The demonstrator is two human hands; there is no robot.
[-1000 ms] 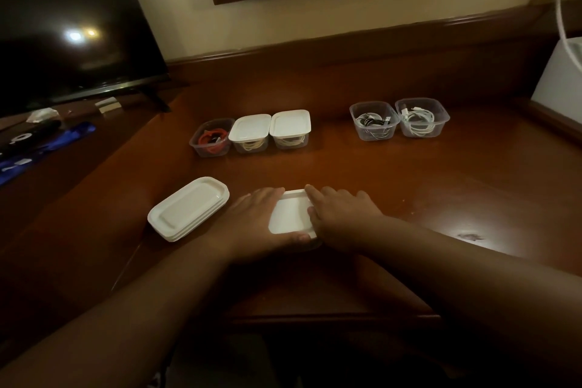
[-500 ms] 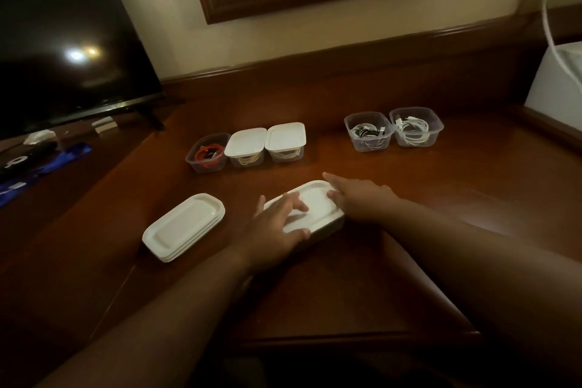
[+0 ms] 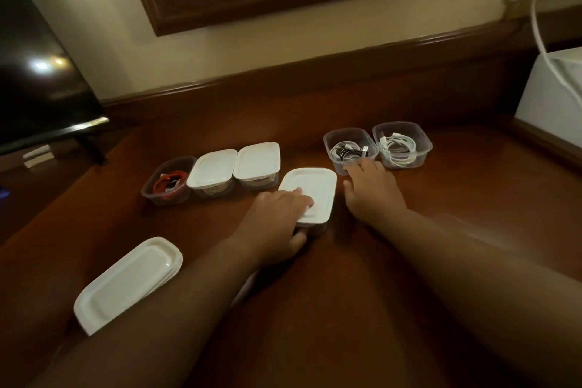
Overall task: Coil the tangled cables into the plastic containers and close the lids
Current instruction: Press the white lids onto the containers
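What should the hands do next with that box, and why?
Probably slide the lidded box under the left hand beside the two closed boxes. Then the right hand, already reaching, can pull the open box of cables closer for a lid.

Three containers (image 3: 214, 178) left, two open containers (image 3: 378, 148) right, lidded container (image 3: 311, 192) between

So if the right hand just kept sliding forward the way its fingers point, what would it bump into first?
Probably the open container of dark and white cables: the right hand points at its near wall, fingertips seemingly at or almost touching it, though depth is unclear.
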